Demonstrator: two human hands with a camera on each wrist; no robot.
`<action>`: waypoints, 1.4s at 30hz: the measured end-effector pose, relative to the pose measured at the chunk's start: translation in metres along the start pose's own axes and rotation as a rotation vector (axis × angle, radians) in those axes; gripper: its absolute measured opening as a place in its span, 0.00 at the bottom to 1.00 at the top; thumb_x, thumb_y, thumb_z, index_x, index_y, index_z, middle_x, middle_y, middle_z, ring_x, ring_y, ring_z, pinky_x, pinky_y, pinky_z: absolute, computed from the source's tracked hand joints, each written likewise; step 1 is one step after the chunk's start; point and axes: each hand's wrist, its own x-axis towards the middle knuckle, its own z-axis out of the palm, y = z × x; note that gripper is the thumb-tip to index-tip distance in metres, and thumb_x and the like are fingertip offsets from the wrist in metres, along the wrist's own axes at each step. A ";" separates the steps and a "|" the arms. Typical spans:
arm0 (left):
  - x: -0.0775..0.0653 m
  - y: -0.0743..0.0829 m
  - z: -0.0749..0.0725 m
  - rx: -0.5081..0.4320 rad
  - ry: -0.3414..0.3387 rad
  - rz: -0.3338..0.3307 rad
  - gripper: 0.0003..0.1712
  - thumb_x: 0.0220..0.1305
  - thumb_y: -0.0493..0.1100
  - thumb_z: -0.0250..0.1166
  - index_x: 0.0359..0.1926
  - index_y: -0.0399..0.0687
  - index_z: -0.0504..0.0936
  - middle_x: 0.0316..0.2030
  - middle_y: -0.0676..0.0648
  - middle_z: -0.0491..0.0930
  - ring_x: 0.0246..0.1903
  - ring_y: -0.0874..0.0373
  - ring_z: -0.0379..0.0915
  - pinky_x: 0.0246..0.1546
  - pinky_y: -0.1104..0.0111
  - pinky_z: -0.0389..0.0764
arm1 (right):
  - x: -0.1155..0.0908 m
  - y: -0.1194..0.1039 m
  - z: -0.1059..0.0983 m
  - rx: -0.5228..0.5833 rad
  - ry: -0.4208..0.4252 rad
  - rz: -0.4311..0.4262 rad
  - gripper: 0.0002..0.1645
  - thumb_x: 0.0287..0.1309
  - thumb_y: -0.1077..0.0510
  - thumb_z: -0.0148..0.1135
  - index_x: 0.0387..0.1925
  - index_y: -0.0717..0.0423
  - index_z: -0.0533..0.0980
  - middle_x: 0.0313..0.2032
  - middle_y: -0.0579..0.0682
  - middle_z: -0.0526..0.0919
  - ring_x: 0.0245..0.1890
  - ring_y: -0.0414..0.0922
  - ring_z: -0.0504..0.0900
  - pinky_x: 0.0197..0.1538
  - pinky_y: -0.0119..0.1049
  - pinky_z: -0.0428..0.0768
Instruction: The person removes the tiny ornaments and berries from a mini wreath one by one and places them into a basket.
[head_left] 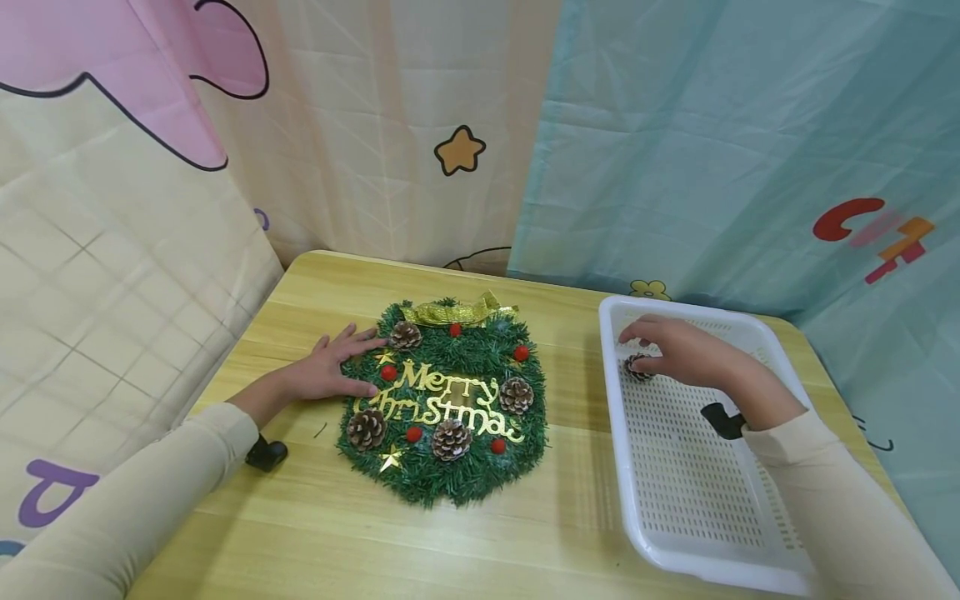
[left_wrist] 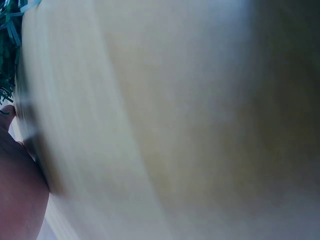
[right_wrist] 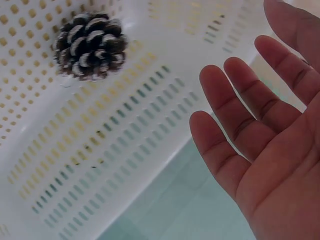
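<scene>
Left hand (head_left: 333,367): fingers spread over the left edge of the green wreath (head_left: 450,487), thumb by the gold lettering (head_left: 433,411), forefinger at the upper-left cone (head_left: 406,335).
Right hand (head_left: 678,350): reaches into the white basket (head_left: 618,450) with fingers parted and loosely bent; the right wrist view shows them apart from the loose pine cone (right_wrist: 91,46).
Loose pine cone: inside the basket, near its far left corner, partly covered by the right hand in the head view.
Wreath: flat on the wooden table (head_left: 570,500), left of the basket, bearing four cones, red balls (head_left: 498,447), gold stars (head_left: 390,457) and a gold ribbon (head_left: 450,312) at its far edge.
Lettering: reads "Merry Christmas".
Left wrist view: blurred, mostly tabletop.
Backdrop: printed curtains (head_left: 360,142) behind the table.
</scene>
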 end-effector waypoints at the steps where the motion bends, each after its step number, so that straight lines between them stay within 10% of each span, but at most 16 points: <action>1: 0.000 0.000 0.000 0.001 -0.001 0.000 0.50 0.60 0.61 0.69 0.77 0.53 0.57 0.78 0.40 0.44 0.75 0.37 0.22 0.66 0.35 0.23 | -0.001 -0.003 -0.001 -0.007 0.006 -0.005 0.23 0.61 0.58 0.69 0.56 0.59 0.78 0.53 0.56 0.80 0.51 0.55 0.79 0.50 0.52 0.78; 42: 0.000 0.001 0.000 -0.003 0.001 0.001 0.50 0.61 0.60 0.70 0.77 0.53 0.57 0.78 0.40 0.44 0.75 0.37 0.22 0.65 0.35 0.23 | 0.018 -0.104 -0.012 -0.168 -0.022 -0.336 0.22 0.59 0.59 0.71 0.55 0.54 0.78 0.52 0.48 0.77 0.48 0.46 0.80 0.48 0.42 0.81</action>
